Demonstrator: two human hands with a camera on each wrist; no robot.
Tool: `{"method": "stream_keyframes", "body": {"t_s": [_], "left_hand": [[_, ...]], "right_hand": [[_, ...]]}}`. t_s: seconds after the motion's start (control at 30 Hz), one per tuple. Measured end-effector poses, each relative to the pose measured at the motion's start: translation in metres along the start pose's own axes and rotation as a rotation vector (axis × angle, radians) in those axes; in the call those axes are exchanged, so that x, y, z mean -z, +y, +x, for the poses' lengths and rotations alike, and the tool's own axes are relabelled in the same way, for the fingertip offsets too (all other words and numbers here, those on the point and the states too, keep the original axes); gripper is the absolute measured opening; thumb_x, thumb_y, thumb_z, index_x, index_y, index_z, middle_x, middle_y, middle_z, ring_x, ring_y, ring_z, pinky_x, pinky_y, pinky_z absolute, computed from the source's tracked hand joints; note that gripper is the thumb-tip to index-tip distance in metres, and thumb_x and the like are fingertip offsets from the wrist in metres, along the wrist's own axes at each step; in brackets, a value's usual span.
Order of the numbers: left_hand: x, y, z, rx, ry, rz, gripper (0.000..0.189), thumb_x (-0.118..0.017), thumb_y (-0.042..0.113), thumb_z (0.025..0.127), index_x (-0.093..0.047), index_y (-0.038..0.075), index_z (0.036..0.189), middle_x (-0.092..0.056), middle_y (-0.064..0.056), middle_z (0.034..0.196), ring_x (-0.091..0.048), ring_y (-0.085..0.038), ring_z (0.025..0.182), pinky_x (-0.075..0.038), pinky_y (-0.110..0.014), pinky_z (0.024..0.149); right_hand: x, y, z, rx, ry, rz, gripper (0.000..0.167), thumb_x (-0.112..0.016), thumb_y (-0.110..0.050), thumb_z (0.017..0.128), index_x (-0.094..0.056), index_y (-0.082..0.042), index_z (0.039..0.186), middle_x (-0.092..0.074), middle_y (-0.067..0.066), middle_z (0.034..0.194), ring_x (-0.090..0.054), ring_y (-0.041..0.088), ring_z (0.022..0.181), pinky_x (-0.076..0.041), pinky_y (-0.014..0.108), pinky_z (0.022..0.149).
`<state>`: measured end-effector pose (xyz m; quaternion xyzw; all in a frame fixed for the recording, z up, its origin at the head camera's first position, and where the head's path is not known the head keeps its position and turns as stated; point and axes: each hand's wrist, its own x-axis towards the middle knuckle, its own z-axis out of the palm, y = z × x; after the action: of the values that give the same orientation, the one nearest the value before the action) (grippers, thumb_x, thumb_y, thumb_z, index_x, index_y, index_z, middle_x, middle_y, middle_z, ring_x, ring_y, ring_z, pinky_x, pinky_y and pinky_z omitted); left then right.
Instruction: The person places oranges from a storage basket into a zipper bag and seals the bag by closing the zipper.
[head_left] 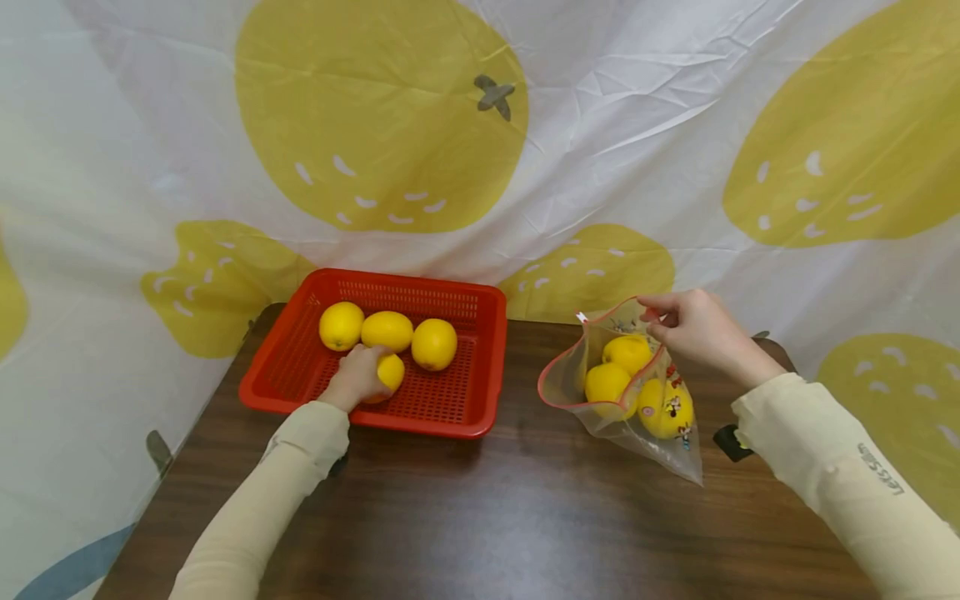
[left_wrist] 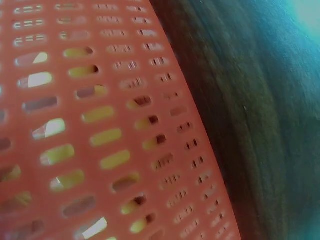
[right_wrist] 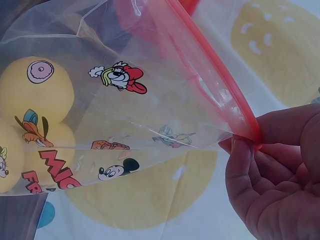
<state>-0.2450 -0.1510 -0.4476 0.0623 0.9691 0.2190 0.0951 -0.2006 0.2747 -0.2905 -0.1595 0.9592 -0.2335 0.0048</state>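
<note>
In the head view my left hand (head_left: 356,377) reaches into a red plastic basket (head_left: 497,350), its fingers curled round a yellow lemon (head_left: 391,372) that they partly hide. Three other lemons (head_left: 387,331) lie along the basket's far side. My right hand (head_left: 693,327) pinches the red-edged rim of a clear zip bag (head_left: 600,423), whose mouth gapes open. Inside the bag sit three lemons (head_left: 628,354). The right wrist view shows thumb and finger on the bag's corner, beside printed cartoon figures. Only the basket's slotted wall (left_wrist: 125,112) and some table appear in the left wrist view; no hand shows there.
Basket and bag stand on a dark brown wooden table (head_left: 480,517). A white cloth (head_left: 630,150) with large yellow fruit prints hangs right behind it. Bare tabletop lies between the basket and the bag.
</note>
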Motion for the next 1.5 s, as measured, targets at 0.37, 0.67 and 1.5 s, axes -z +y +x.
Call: {"method": "stream_keyframes", "body": {"t_s": [0.37,0.67,1.5], "left_hand": [[-0.003,-0.002,0.004,-0.013,0.032,0.016,0.066,-0.077,0.016,0.067,-0.052,0.004,0.127,-0.048,-0.025,0.122,-0.043,-0.04,0.109,-0.039,-0.052,0.087],[-0.001,0.0,0.001,-0.034,0.038,-0.004,0.062,-0.079,0.02,0.065,-0.056,0.004,0.121,-0.053,-0.021,0.118,-0.046,-0.036,0.107,-0.04,-0.049,0.087],[0.03,0.057,-0.017,-0.266,0.16,-0.155,0.065,-0.079,0.024,0.064,-0.056,0.009,0.123,-0.056,-0.012,0.12,-0.046,-0.03,0.111,-0.037,-0.046,0.092]], "right_hand": [[0.002,0.0,-0.002,-0.014,-0.001,-0.002,0.041,-0.056,-0.005,0.084,-0.053,0.005,0.123,-0.066,0.02,0.096,-0.059,0.018,0.07,-0.043,0.027,0.055],[0.001,0.0,-0.003,-0.021,-0.016,0.02,0.041,-0.056,-0.006,0.085,-0.051,0.005,0.125,-0.065,0.02,0.097,-0.059,0.018,0.071,-0.043,0.027,0.055],[0.002,0.0,-0.002,0.004,-0.004,-0.013,0.041,-0.056,-0.006,0.085,-0.052,0.005,0.124,-0.066,0.02,0.095,-0.058,0.015,0.066,-0.042,0.027,0.054]]}}
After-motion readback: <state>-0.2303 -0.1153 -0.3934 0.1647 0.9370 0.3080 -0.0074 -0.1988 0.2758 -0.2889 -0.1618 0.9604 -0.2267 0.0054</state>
